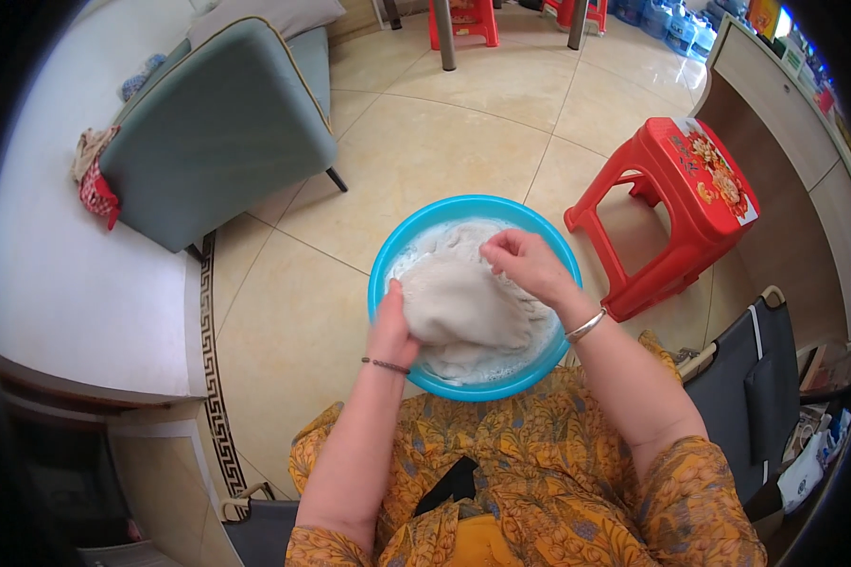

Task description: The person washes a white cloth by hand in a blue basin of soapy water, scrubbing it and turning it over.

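A round blue basin [550,244] stands on the floor in front of me, holding soapy water with white suds. Over it, a wet whitish cloth [459,307] is bunched and raised, slightly blurred by motion; more of the fabric lies in the suds. My left hand [393,329] grips the cloth's left side, its thumb up and most fingers hidden behind the fabric. At the upper right of the cloth, my right hand [529,265] is closed in a pinch on its edge. What lies under the suds cannot be seen.
To the right stands a red plastic stool [700,180]. A grey-green sofa [222,132] is at the upper left. Dark folding-chair parts [761,397] flank me. Table legs [444,38] and blue water bottles [681,33] are farther off, near a pale cabinet [785,104].
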Available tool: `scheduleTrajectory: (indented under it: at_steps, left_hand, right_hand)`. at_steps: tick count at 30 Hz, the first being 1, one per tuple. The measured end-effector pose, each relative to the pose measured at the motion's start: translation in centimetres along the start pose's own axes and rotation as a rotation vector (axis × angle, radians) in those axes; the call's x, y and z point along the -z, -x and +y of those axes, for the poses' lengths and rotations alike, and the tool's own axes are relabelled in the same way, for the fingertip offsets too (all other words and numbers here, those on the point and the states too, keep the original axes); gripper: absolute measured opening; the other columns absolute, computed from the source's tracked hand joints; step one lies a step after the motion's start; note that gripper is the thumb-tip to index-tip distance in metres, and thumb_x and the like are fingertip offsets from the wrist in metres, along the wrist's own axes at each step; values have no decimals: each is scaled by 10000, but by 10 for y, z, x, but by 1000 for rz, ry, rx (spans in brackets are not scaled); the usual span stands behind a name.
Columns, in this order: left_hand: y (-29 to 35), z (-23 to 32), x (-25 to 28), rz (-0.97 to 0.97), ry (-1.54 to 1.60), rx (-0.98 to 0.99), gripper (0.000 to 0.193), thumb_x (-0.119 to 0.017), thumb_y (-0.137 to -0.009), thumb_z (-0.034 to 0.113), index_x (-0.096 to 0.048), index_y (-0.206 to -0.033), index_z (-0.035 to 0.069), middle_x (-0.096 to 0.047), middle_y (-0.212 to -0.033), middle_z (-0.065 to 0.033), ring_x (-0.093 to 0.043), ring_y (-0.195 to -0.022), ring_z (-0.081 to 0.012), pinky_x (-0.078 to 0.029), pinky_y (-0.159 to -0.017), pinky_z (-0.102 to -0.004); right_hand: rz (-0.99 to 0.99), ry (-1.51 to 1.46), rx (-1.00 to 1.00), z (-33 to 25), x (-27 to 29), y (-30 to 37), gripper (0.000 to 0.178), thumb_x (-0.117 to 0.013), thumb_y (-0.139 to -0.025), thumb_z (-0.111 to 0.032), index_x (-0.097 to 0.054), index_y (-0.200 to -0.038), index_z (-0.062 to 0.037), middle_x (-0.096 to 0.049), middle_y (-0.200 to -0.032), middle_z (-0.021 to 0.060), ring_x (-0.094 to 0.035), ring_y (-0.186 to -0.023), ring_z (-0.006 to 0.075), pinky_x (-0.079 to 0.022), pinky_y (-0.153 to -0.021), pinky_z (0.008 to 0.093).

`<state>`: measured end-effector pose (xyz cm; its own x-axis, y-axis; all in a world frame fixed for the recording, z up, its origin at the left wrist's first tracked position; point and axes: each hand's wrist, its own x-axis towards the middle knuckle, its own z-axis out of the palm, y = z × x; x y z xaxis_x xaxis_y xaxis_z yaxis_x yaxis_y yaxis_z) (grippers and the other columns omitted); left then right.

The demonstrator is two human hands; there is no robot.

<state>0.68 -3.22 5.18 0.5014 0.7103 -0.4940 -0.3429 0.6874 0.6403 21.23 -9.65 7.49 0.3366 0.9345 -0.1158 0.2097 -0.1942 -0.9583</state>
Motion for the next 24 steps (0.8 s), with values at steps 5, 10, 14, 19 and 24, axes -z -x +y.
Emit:
scheduleTrajectory:
  at_steps: [5,10,14,19,24]
  left_hand:
    - [-9,1,17,25,134,81,494,-315,-993,363,-343,-1344,16,-404,-1368,-154,-408,-1247,-312,-339,-1042,-469]
    - [-10,3,19,63,22,8,445,-325,-998,337,-397,-1292,12,-513,-1240,-135,-548,-1063,-246,-470,-879,-398]
    - [-2,15,16,-38,-296,-125,422,-396,-969,415,-472,-1177,56,-602,-913,-25,-477,-584,-101,-412,-550,-239]
    - [23,18,-27,-46,-384,-205,456,-457,-950,413,-430,-1249,70,-564,-1102,-61,-579,-899,-135,-475,-677,-275]
    - [20,11,-14,-298,3,0,555,-371,-951,495,-441,-1291,62,-549,-1199,-101,-532,-1093,-219,-459,-904,-372]
  right_hand:
    - [-256,729,60,10,-21,29,401,-639,-779,-376,-632,-936,-7,-647,-881,179,-631,-840,318,-497,-746,395]
    - [-87,700,27,27,-22,8,345,-602,-792,-280,-626,-998,-5,-649,-914,189,-626,-876,331,-494,-772,402]
    - [93,-76,54,-11,-4,2,267,-570,-817,-156,-623,-1013,18,-665,-885,115,-628,-822,181,-491,-727,326]
    - [0,-278,192,-49,-16,26,232,-556,-849,-138,-615,-1006,22,-643,-865,39,-565,-786,80,-476,-708,256]
    - [-121,2,602,-61,-68,57,167,-535,-855,-81,-603,-995,-20,-603,-893,110,-587,-857,239,-473,-772,325]
